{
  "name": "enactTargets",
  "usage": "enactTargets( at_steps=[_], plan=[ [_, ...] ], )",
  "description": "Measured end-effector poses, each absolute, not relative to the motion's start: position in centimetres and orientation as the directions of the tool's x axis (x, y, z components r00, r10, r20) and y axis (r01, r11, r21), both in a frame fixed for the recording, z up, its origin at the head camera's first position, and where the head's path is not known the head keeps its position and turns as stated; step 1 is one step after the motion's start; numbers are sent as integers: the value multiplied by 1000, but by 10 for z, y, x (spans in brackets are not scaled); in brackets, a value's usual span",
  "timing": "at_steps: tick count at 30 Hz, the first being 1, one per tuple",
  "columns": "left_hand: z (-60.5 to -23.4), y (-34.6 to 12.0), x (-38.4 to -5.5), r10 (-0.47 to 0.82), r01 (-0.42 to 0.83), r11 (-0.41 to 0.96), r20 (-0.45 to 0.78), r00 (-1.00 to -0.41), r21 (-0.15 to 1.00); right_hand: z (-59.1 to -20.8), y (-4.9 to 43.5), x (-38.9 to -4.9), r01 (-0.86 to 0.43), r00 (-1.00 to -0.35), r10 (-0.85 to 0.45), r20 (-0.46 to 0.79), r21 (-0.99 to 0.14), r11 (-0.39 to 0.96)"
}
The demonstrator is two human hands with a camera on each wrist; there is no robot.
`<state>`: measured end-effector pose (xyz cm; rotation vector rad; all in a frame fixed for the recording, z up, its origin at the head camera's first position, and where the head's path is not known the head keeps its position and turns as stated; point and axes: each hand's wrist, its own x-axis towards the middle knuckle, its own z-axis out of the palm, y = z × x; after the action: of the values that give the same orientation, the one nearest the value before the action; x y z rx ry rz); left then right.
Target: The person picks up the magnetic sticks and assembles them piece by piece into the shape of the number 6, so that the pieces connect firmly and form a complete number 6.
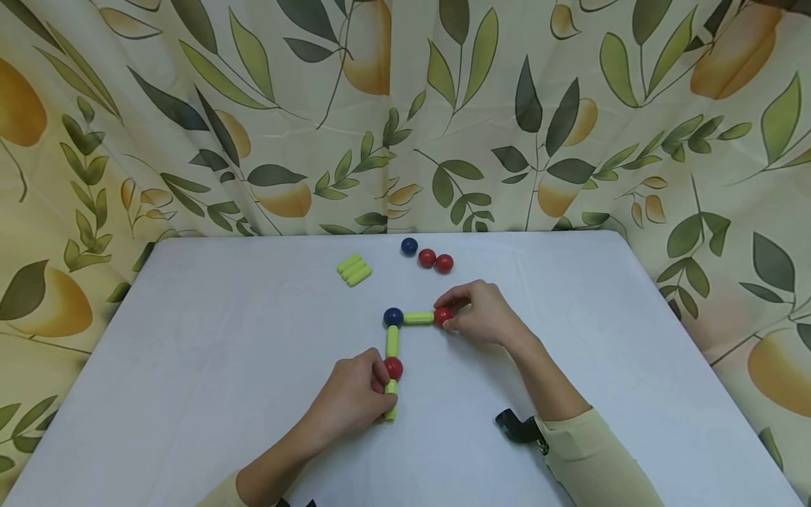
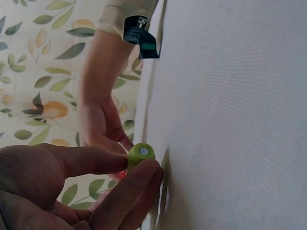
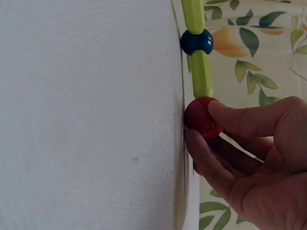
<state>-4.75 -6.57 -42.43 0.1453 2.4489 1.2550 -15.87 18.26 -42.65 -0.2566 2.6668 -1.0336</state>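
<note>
On the white table a chain of balls and sticks makes a corner at a blue ball (image 1: 393, 317). From it one green stick (image 1: 418, 317) runs right to a red ball (image 1: 443, 315), and another green stick (image 1: 392, 341) runs toward the person to a second red ball (image 1: 393, 367). My right hand (image 1: 484, 311) pinches the right-hand red ball between thumb and fingers. With thumb and fingers my left hand (image 1: 356, 391) pinches the lowest green stick (image 1: 391, 412), just below the second red ball. A silvery round tip shows on that stick's end (image 2: 143, 151) in the left wrist view.
Several loose green sticks (image 1: 355, 270) lie side by side at the back of the table (image 1: 253, 338). Right of them rest a loose blue ball (image 1: 409, 246) and two red balls (image 1: 436, 260). A patterned curtain (image 1: 355, 141) hangs behind. A black camera mount (image 1: 519, 427) juts from the right sleeve.
</note>
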Motion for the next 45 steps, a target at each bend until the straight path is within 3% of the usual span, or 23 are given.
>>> enactTargets(
  at_steps=[45],
  plan=[
    [-422, -67, -53, 273, -46, 616, -267, -924, 787, -426, 183, -160, -65, -953, -247, -175, -679, 731]
  ],
)
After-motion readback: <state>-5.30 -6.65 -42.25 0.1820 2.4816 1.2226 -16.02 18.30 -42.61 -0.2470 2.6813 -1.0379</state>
